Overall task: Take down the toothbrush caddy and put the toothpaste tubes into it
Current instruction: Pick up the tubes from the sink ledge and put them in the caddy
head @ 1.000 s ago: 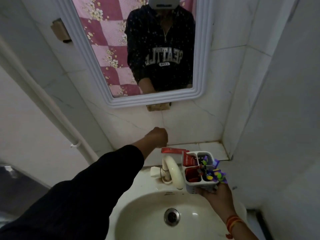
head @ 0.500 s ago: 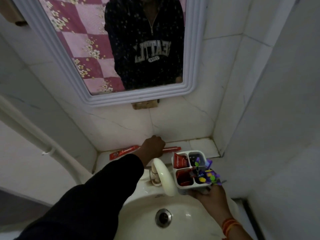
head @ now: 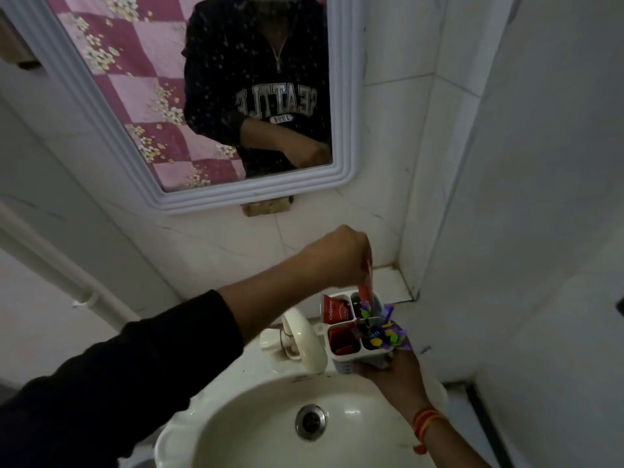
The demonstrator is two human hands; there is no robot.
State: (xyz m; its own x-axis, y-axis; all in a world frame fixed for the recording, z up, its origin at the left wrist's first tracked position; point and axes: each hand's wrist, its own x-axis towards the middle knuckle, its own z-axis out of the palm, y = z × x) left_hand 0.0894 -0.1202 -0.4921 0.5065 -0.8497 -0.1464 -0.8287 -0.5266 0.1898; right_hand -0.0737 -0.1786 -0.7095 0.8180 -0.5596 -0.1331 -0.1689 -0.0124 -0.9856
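Note:
My right hand (head: 393, 373) holds a white four-compartment toothbrush caddy (head: 351, 359) from below, over the right rim of the sink. A red Colgate tube (head: 334, 310) stands in its back left compartment, something red lies in the front left one, and colourful toothbrushes (head: 381, 332) fill the right side. My left hand (head: 337, 255) is closed on another red toothpaste tube (head: 366, 290), held upright with its lower end inside the back right compartment.
A white sink (head: 236, 430) with a drain (head: 310, 422) lies below, with a cream tap (head: 304, 342) just left of the caddy. A tiled ledge (head: 388, 282) runs behind it. A framed mirror (head: 209, 96) hangs above. Walls close in on the right.
My left hand lifted a red tube off the ledge and carried it right, standing it into the caddy. The caddy has stayed in my right hand.

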